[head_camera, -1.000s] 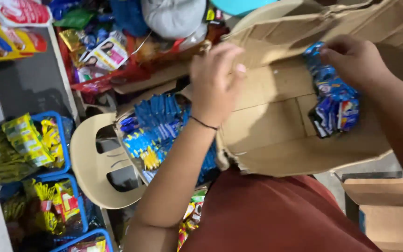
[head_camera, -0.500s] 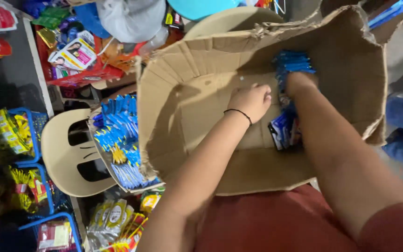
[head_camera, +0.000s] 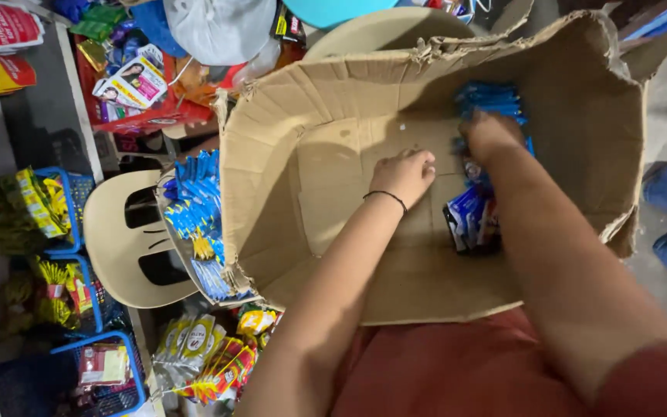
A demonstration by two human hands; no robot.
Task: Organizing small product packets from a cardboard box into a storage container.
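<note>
Both hands have sunk deeper into the cardboard box (head_camera: pixel 326 193), left hand (head_camera: pixel 404 174) curled empty on its floor, steadying it, right hand (head_camera: pixel 489 133) closed on blue packets (head_camera: pixel 474 216) just beyond its fingers.

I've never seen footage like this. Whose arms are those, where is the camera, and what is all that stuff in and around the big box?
There is no machine here: a person wears one camera on the head, so you look down along their own two bare arms. Both reach into a large torn cardboard box resting against their lap. The left hand, with a thin black band at the wrist, is a loose fist on the box floor. The right hand presses on a row of blue packets stacked along the right side; whether it grips any cannot be seen. Left of the box stands a beige plastic chair with more blue packets, and blue baskets of snack packs.
</note>
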